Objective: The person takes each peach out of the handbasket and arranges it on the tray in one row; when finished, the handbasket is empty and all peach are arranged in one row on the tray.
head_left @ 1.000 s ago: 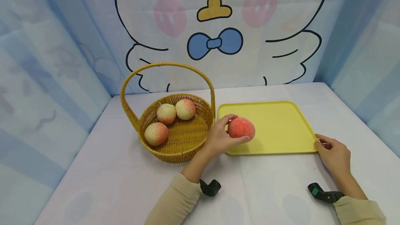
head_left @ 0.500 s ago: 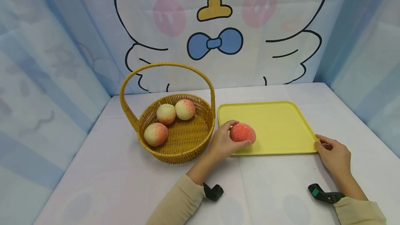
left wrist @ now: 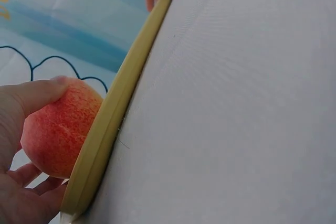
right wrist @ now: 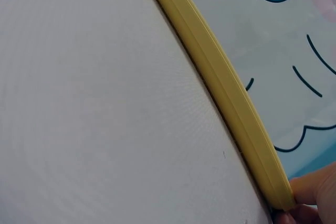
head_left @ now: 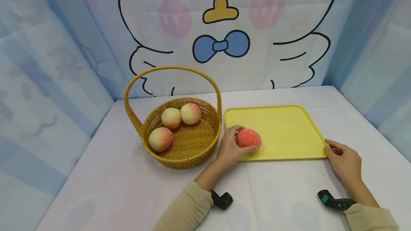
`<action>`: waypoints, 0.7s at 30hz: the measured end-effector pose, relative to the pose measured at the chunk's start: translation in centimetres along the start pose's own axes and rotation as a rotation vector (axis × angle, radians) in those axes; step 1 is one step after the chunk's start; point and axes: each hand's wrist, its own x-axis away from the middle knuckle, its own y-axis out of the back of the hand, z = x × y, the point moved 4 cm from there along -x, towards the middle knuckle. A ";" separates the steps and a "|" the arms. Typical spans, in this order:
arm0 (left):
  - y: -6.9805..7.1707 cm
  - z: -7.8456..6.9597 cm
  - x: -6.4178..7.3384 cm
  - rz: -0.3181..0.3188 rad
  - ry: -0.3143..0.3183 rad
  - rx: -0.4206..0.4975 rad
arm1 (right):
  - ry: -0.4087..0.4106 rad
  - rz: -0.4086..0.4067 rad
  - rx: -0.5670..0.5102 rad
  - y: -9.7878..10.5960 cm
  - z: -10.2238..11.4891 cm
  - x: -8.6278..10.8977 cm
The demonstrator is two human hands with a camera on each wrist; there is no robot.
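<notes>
A red peach (head_left: 248, 138) is held between the thumb and fingers of my left hand (head_left: 230, 148), at the left end of a yellow tray (head_left: 282, 131). In the left wrist view the peach (left wrist: 65, 129) sits right by the tray's rim (left wrist: 113, 114), its underside hidden behind that rim. My right hand (head_left: 346, 160) pinches the tray's near right corner; the right wrist view shows the thumb (right wrist: 307, 187) against the tray's end. Left of the tray stands a wicker basket (head_left: 186, 161) with a tall handle, holding several pale peaches, among them one (head_left: 160, 139) at the near left.
The basket's arched handle (head_left: 173, 67) rises well above its rim. A white cloth (head_left: 128, 195) covers the table. A printed curtain (head_left: 221, 74) closes off the back, with blue curtains at both sides.
My left hand has moved slightly right and lowered the red peach toward the tray's near left part. My right hand keeps its grip on the corner. The basket stays put.
</notes>
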 end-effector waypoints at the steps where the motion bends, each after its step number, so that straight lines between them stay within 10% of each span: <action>1: 0.0 0.1 0.0 0.004 -0.001 -0.002 | -0.001 0.002 0.000 0.0 0.0 0.0; 13: 1.5 -1.2 -0.2 0.211 -0.161 -0.169 | -0.039 0.021 -0.004 -0.2 -0.2 0.0; 21: 2.2 -1.9 -0.1 0.300 -0.159 -0.277 | -0.027 0.015 -0.003 -0.1 -0.1 0.0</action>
